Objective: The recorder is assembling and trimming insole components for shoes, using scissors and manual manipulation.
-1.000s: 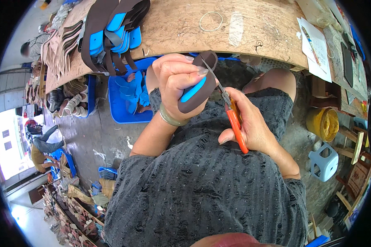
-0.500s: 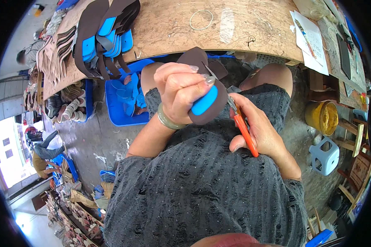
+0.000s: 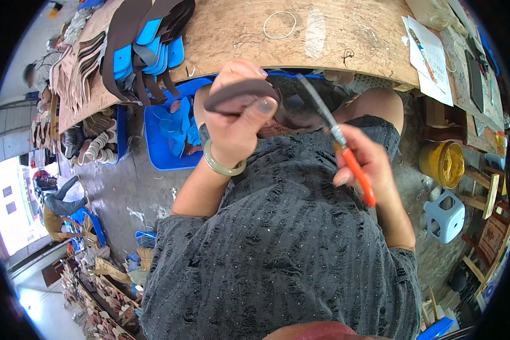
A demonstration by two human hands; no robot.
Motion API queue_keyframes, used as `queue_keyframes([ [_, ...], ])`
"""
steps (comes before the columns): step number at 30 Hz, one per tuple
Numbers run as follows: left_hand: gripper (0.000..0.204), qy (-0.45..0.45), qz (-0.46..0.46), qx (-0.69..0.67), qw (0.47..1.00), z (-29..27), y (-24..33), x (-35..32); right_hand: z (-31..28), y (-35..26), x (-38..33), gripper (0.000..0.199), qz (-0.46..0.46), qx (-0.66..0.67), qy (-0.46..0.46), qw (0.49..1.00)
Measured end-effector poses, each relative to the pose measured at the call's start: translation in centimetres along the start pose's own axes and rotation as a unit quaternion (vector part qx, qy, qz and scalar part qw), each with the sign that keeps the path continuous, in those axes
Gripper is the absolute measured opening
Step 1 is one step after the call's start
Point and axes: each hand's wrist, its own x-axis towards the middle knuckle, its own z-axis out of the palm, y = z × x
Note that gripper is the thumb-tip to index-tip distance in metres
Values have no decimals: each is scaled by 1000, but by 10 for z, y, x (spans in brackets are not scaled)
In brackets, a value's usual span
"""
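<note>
My left hand is closed on a dark brown shoe insole, its thumb pressing the near edge. The insole is turned nearly edge-on above my lap, so the blue pad on it is hidden. In my right hand are scissors with orange handles. Their metal blades point up and left, look closed and stand apart from the insole. Motion blurs the blades a little.
Brown insoles with blue pads are piled at the table's left, beside pale pieces. Below is a blue bin of blue scraps. A rubber band and papers lie on the table; a stool stands right.
My left hand has moved slightly left and turned the insole, so its blue pad no longer shows. The scissors have drawn away from the insole's edge, toward the lower right.
</note>
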Motion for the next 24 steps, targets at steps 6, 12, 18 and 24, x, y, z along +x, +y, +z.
queue_keyframes([
  [6,22,66,-188,-181,963,-9,8,2,-90,-1,98,48,-13,-399,254,881],
  [12,17,77,-207,-261,940,-13,-2,1,-117,9,155,35,-168,-622,305,701],
  [18,15,182,-248,-221,925,-9,-7,4,26,-44,117,22,-353,-312,191,861],
  [24,8,249,-214,-181,927,10,-11,7,62,-20,130,28,-410,-323,261,812],
])
